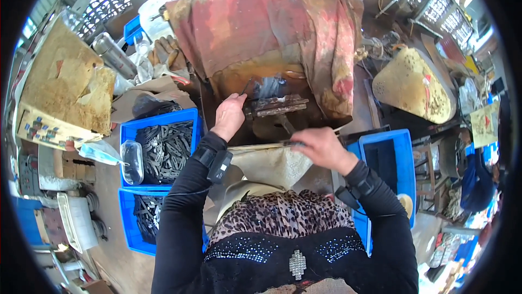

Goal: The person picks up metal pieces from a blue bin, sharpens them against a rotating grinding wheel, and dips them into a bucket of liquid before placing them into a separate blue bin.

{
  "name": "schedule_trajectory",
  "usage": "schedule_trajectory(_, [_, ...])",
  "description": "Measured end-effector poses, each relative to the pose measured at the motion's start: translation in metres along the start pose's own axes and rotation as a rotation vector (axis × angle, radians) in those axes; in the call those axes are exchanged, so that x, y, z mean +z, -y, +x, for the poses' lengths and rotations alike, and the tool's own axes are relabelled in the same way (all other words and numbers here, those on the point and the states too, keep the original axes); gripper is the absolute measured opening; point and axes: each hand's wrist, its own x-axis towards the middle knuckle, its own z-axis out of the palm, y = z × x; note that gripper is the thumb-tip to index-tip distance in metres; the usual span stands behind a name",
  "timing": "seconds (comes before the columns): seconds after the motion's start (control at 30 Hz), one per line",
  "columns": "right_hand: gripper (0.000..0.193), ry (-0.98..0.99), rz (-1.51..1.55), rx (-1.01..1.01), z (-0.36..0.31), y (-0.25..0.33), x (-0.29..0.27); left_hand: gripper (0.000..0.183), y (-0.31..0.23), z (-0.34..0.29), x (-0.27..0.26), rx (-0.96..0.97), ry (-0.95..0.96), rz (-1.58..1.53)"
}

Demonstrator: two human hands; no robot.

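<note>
My left hand (229,115) is raised beside a worn metal block (280,106) inside a draped work box. Its fingers are closed around a thin dark piece (246,86) that pokes up past them; its kind is too small to tell. At the box's front edge, my right hand (321,146) is curled and slightly blurred, and what its fingers hold is not clear. Between the hands, a slanting metal bar (286,125) runs down from the block. A pale, hazy bluish patch (270,86) shows just behind the block.
A stained red cloth (255,27) covers the box. Blue bins with many dark metal strips (166,150) stand at left, a clear plastic tray (132,162) on the edge. Another blue bin (405,180) is at right. Gloves (169,54) and a steel flask (114,54) lie back left.
</note>
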Motion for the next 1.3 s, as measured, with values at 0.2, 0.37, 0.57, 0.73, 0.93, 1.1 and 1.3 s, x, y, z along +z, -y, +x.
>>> schedule_trajectory(0.2, [0.015,0.078,-0.119,-0.044,-0.059,0.0,0.023,0.012,-0.009,-0.005,0.014,0.08,0.313,0.095])
schedule_trajectory(0.37, [0.022,0.13,-0.023,0.019,-0.08,-0.006,0.035,0.014,-0.001,0.003,0.032,0.205,0.45,0.216])
schedule_trajectory(0.57, [0.034,-0.061,0.446,0.33,-0.057,-0.018,0.024,0.023,0.033,-0.02,0.077,0.322,0.569,0.335])
schedule_trajectory(0.73, [0.03,-0.134,1.108,0.753,-0.049,-0.051,0.007,0.024,-0.003,-0.012,0.03,-0.007,0.389,0.191])
schedule_trajectory(0.93, [0.026,-0.455,1.353,0.754,-0.011,-0.071,0.03,0.024,-0.048,0.004,-0.022,-0.488,0.346,-0.353])
schedule_trajectory(1.1, [0.021,-0.656,1.487,0.762,0.03,-0.054,0.04,0.024,-0.102,0.006,-0.027,-0.018,-0.036,-0.071])
schedule_trajectory(1.3, [0.017,-0.707,1.543,0.669,0.045,-0.056,0.064,0.015,-0.146,0.001,-0.016,0.0,0.096,0.086])
